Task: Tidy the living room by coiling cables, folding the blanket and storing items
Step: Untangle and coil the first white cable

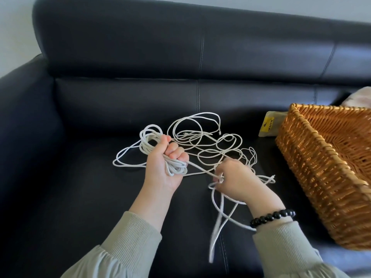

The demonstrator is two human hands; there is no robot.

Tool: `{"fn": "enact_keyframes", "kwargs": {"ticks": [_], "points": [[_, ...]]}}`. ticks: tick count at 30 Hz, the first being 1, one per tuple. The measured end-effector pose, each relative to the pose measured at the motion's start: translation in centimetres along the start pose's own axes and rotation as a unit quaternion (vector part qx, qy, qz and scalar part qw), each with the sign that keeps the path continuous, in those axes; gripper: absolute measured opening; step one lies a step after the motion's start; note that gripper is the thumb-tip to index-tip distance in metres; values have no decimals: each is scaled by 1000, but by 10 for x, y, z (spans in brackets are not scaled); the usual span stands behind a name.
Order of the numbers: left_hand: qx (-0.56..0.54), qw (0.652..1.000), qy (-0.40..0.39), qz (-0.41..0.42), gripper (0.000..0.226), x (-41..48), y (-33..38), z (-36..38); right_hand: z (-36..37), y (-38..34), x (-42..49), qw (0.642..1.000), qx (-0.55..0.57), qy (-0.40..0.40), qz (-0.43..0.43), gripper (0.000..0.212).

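- The long white cable (175, 169) lies on the seat of the black leather sofa (90, 187), about in the middle of the view.
- The left hand (166, 163) is turned palm up and its fingers are curled tightly around a bundle of several cable turns. The bundle sticks out past the hand on its far left side and on its near right side.
- The right hand (236, 177) has its back turned up and its fingers bent. Thumb and finger pinch one strand of the cable at the left edge of this hand.
- One strand runs straight between the two hands.
- The rest of the cable is spread in loose, crossing loops on the seat, far from the hands and to their right. The right hand covers a part of this tangle.
- Some strands hang toward the near side under the right wrist. They are blurred.
- A bracelet of round black beads (273, 216) sits on the right wrist, and both arms wear pale grey-green ribbed sleeves (128, 233).
- A brown woven wicker basket (321, 187) stands on the seat at the right, apart from the cable.
- A small yellowish flat packet (269, 125) lies just beside the far left corner of the basket.
- A pale pink soft cloth (361, 97) shows behind the basket at the far right edge, mostly hidden.
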State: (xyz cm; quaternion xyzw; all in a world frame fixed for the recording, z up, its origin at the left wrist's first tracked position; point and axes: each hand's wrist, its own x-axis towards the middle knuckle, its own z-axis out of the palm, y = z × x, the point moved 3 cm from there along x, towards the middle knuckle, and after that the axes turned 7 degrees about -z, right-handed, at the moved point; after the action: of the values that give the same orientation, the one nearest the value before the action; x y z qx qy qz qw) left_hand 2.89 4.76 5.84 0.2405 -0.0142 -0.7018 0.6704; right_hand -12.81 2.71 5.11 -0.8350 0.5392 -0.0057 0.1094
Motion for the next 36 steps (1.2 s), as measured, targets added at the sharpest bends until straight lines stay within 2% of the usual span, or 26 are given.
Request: {"fn": "enact_keyframes", "kwargs": {"ticks": [2,4,6,11,17,20,23,25,28,29,31,33,34,36], "points": [[-43,999,-19,4,30,0,7,-1,5,7,-1,999,-33,4,26,37],[-78,996,-34,13,31,1,15,-3,7,14,-2,998,-6,26,60,60],[-100,994,-38,20,32,3,21,-7,6,17,-2,996,23,45,69,72],[-126,992,-25,10,34,6,21,-14,-1,22,-4,987,-25,115,109,73],[-137,990,-19,2,31,4,22,-21,-11,34,-10,961,9,189,201,75],[-140,990,-16,-13,29,2,19,-22,-2,32,-10,974,-41,138,174,75],[-132,991,-18,-32,30,-1,12,-20,14,17,-3,996,-46,31,73,82],[-125,991,-23,-42,30,-3,8,-19,23,6,-1,1000,-4,-13,22,75],[-115,992,-32,-51,31,-6,5,-17,23,3,2,998,55,38,-14,29],[-115,991,-34,-51,31,-6,6,-16,22,5,3,996,74,51,-19,22],[-126,990,-38,-49,30,-7,7,-16,24,8,2,992,119,26,-41,30],[-144,987,-46,-48,30,-7,9,-16,27,5,0,986,149,-40,-63,48],[-151,986,-50,-49,30,-7,9,-16,30,4,0,984,150,-66,-70,44],[-152,985,-54,-52,29,-5,8,-15,30,1,1,986,136,-64,-72,19]]}}
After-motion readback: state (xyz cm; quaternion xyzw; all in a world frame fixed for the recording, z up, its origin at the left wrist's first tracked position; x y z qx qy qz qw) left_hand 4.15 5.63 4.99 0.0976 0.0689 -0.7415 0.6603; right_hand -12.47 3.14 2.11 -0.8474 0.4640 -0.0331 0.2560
